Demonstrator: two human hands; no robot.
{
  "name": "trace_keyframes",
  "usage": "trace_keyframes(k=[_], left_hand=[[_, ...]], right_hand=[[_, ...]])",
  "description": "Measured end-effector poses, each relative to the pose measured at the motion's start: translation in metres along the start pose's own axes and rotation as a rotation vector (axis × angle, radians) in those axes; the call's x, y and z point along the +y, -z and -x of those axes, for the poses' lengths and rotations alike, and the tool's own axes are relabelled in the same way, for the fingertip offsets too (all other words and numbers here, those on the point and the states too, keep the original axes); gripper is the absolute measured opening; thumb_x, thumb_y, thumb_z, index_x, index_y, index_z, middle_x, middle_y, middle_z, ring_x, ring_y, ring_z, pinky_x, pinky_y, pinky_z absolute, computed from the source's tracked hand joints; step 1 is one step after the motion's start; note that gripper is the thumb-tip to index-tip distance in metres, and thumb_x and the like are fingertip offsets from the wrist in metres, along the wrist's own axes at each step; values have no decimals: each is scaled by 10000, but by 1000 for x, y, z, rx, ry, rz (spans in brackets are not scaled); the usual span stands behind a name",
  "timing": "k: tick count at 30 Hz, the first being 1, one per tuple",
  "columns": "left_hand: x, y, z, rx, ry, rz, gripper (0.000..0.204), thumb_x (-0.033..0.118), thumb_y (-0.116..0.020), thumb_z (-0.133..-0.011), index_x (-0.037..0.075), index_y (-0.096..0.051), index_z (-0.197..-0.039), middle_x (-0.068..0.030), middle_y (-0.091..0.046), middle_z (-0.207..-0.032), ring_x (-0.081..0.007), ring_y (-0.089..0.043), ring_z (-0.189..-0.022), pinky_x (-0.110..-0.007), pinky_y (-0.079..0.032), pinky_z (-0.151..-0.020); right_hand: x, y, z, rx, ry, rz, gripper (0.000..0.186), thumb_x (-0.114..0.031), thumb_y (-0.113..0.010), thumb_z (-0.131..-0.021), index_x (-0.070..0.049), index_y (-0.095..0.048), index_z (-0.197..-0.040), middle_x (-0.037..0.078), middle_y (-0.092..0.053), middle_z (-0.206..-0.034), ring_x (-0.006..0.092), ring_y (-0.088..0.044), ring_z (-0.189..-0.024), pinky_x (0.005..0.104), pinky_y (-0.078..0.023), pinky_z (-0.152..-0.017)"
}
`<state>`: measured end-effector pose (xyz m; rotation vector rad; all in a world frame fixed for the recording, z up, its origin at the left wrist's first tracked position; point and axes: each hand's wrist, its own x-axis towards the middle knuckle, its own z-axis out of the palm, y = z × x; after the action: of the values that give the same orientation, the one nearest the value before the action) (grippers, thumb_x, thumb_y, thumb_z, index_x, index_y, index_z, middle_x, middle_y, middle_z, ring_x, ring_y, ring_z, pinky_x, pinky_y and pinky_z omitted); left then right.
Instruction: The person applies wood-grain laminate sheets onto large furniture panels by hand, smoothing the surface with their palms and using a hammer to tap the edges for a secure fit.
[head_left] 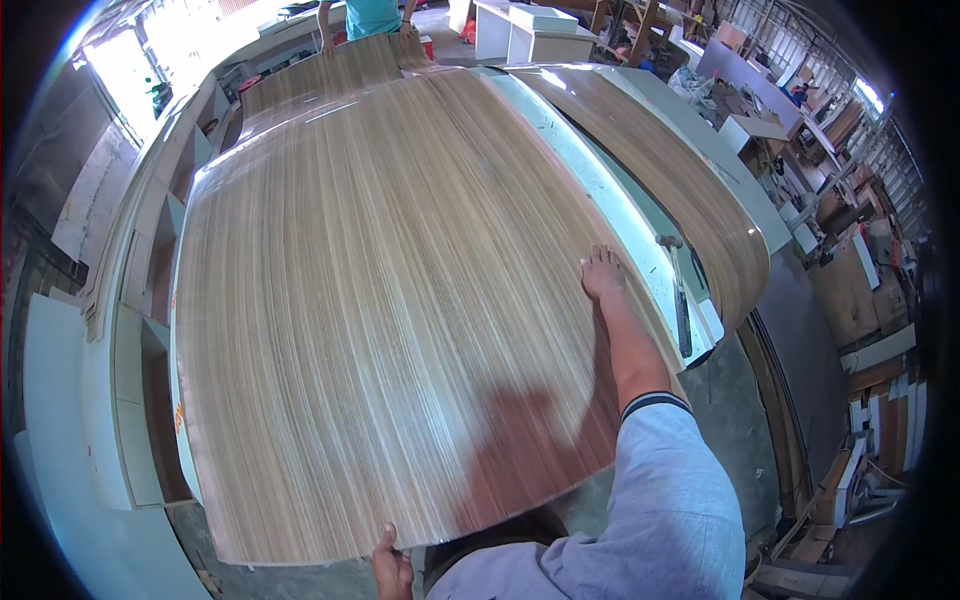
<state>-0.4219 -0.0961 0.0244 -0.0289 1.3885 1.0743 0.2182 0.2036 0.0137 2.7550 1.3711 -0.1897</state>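
Observation:
A large wood-grain sheet point(390, 280) fills the middle of the view. My left hand point(393, 565) is closed on its near edge at the bottom, thumb up along the edge. My right hand point(604, 270) rests with fingers spread on the sheet near its right edge. Just right of it, a hammer point(676, 295) lies on a pale strip point(540, 120) beside a narrower wood-grain piece point(690, 185).
Another person point(365, 15) at the far end touches a second wood-grain piece point(310, 85). White cabinetry point(130, 390) lines the left. Boards and offcuts point(850, 280) crowd the right, with concrete floor point(730, 430) between. A white desk-like unit point(520, 35) stands behind.

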Motion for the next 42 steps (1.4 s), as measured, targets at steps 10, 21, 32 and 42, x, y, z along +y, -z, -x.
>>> trace_keyframes(k=[10,21,32,42], left_hand=[[39,-58,-49,-11,-30,-1,557,111,-713,-874,-15,-464,-1356,-132,-595,-1270,-276,-599,-1148,-419,-501,-993],[106,-148,-131,-25,-53,-112,537,148,-715,-877,-47,-488,-1323,-148,-592,-1260,-296,-584,-1134,-429,-458,-1009],[167,-215,-173,-77,-111,-190,254,151,-653,-897,13,-621,-1108,-106,-695,-1031,-243,-679,-929,-359,-543,-843],[205,-278,-221,-18,-219,-197,114,141,-684,-871,61,-654,-946,-30,-680,-841,-155,-630,-654,-279,-468,-541]], right_hand=[[-12,25,-15,-102,11,-31,609,-396,-339,-1030,-150,-180,-1564,104,-134,-1633,301,-159,-1498,455,-178,-1211],[52,47,1,-309,603,33,795,-367,-595,-893,-99,-226,-1545,177,-174,-1610,324,-229,-1473,437,-224,-1200],[54,84,-1,-405,863,168,1261,-510,-865,-538,-105,-224,-1546,271,-142,-1586,447,-222,-1445,474,-282,-1164],[41,68,-42,-277,869,81,811,-358,-717,-769,-30,-411,-1444,303,-340,-1496,417,-386,-1372,478,-365,-1110]])
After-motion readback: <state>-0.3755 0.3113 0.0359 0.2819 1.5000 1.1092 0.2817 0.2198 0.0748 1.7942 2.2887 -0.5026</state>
